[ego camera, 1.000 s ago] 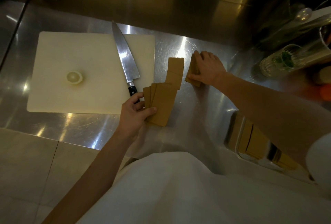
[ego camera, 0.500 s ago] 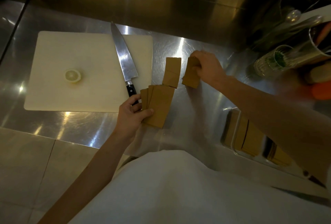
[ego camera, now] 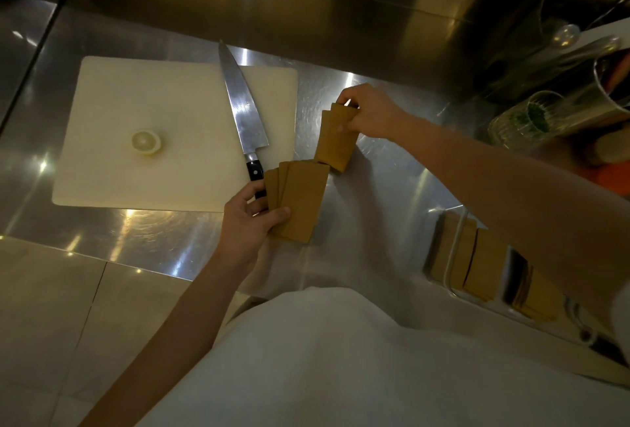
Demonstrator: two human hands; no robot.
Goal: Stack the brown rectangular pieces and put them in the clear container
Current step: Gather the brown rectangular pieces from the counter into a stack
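No writing or brand mark can be read anywhere in the view. At the lower right, a clear container sits on the steel counter with several brown rectangular pieces already standing on edge inside it; the person's right forearm crosses above it and hides part of it. Farther right, a ribbed glass holds something green, beside a metal cup whose contents are blurred. The left hand is closed on a fanned stack of brown pieces, thumb on top and fingers underneath, the stack lying against the counter. The right hand pinches a second, smaller stack of pieces at its far end, thumb pressing on the top face; this stack's near end touches the far corner of the fanned stack. To the left lies a white cutting board carrying 1 lemon half, cut face up, and a chef's knife whose black handle ends just beside the left hand's fingers.
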